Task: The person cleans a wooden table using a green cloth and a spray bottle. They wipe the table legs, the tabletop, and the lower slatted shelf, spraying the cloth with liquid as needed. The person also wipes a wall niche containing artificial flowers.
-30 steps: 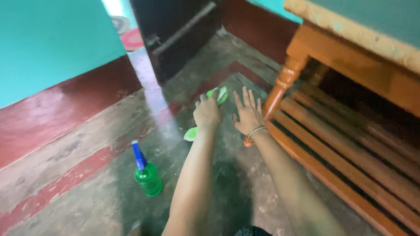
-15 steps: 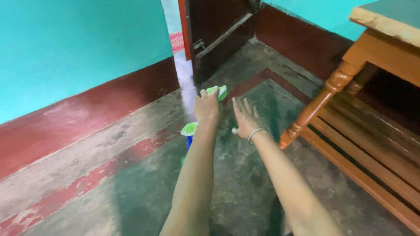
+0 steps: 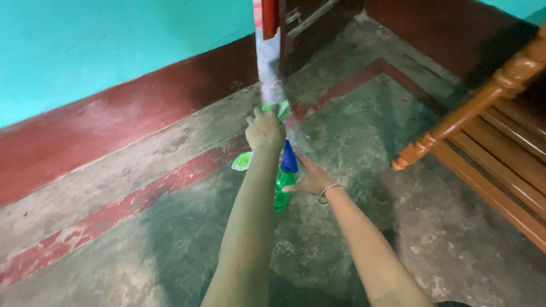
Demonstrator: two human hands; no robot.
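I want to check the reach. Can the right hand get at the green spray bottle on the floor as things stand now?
Probably yes. The right hand is already at the green spray bottle, seemingly touching its side, with nothing between them. The left hand, holding a green cloth, is above the bottle and partly hides it.

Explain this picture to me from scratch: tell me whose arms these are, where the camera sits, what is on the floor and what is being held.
There is no machine here. The two bare arms belong to one person, and the single camera is worn on that person's head, looking down at a worn concrete floor with a red painted stripe. The left hand is closed around a green and white cloth, held above the floor. The right hand, with a bracelet at the wrist, is at a green spray bottle with a blue nozzle that stands on the floor; the left arm partly hides the bottle, so a full grip cannot be confirmed. At the right stands orange wooden furniture with a slatted lower shelf. Turquoise walls with a dark red base border the floor.
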